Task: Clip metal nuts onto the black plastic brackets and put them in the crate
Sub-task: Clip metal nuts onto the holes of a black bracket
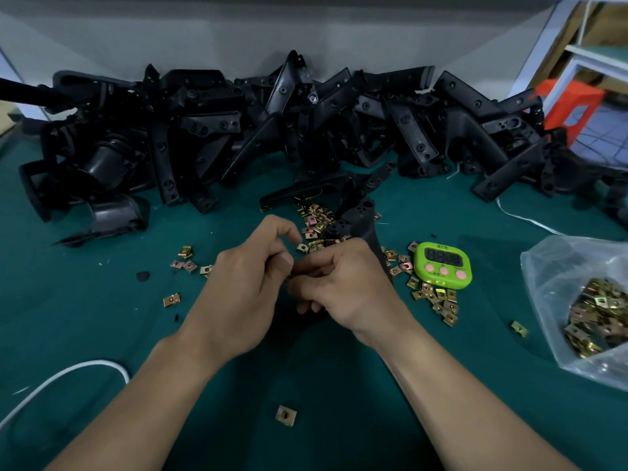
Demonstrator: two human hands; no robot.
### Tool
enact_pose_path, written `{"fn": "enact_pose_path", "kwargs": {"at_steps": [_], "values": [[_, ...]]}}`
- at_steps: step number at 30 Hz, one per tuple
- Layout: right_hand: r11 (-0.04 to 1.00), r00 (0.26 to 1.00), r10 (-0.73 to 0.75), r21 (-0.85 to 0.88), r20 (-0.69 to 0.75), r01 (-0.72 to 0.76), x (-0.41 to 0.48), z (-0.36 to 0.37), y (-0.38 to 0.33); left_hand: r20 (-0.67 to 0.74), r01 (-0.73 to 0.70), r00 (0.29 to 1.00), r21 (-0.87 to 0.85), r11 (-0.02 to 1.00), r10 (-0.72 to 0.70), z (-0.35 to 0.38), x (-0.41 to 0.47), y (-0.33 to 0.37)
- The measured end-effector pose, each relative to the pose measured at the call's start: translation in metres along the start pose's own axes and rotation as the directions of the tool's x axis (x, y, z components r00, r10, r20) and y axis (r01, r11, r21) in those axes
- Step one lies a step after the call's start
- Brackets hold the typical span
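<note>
Bracket (360,219) is mid-mat in right hand (343,287), fingers wrapped round its lower part, top end poking up past the knuckles; left hand (244,280) curled, thumb against right fingers, can't tell what it pinches; loose nuts (314,226) scattered on green mat (102,317) around both hands; bracket pile (306,130) along back; timer (443,265) and nut bag (577,300) to the right.

Black, brass-gold and teal are filling the scene.
A dark teal-green felt worktop (102,334) is carrying matt black plastic brackets (238,130) along its far edge and brass-gold metal nuts (435,300), some tinting pink, at its middle. A lime-green timer (442,265) is showing pink buttons and a black display. A clear plastic bag (550,266) is glinting gold at the right edge, and a white cord (102,361) is curving by the near-left corner.
</note>
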State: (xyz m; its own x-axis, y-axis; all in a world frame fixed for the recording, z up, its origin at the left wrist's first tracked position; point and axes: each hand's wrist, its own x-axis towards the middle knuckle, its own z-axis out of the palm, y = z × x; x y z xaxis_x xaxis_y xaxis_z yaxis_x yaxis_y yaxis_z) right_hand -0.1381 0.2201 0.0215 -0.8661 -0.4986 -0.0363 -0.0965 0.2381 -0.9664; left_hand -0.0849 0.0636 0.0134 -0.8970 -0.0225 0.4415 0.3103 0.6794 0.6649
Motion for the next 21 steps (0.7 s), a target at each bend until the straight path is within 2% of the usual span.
{"fn": "enact_pose_path", "kwargs": {"at_steps": [3,6,8,11,13,16,19,21], "values": [[0.971,0.996,-0.061,-0.235,-0.065,0.044,0.000,0.006,-0.001,-0.021,0.120,0.992,-0.044,0.992,-0.121,0.006,0.001,-0.002],[0.873,0.970,-0.218,-0.466,-0.112,0.142,-0.001,0.010,0.001,-0.069,0.169,0.982,-0.094,0.981,-0.176,0.010,0.002,-0.002],[0.825,0.946,-0.300,-0.531,-0.122,0.193,-0.002,0.013,0.001,-0.096,0.180,0.976,-0.132,0.975,-0.194,0.012,0.002,-0.001],[0.806,0.920,-0.359,-0.550,-0.160,0.219,-0.002,0.013,0.002,-0.122,0.176,0.973,-0.169,0.970,-0.198,0.011,0.001,-0.001],[0.851,0.944,-0.298,-0.488,-0.142,0.195,0.000,0.009,0.002,-0.109,0.143,0.983,-0.068,0.987,-0.150,0.007,0.001,-0.002],[0.987,0.999,-0.043,-0.153,-0.020,0.039,0.004,-0.004,0.000,-0.016,0.100,0.995,0.040,0.994,-0.099,-0.002,0.003,-0.005],[0.980,0.989,0.102,0.157,0.111,-0.118,0.003,-0.010,-0.002,0.093,0.049,0.994,0.053,0.997,-0.053,-0.009,0.003,-0.004],[0.950,0.972,0.140,0.249,0.190,-0.186,0.002,-0.011,-0.003,0.151,0.014,0.988,0.069,0.997,-0.025,-0.010,0.003,-0.001]]}}
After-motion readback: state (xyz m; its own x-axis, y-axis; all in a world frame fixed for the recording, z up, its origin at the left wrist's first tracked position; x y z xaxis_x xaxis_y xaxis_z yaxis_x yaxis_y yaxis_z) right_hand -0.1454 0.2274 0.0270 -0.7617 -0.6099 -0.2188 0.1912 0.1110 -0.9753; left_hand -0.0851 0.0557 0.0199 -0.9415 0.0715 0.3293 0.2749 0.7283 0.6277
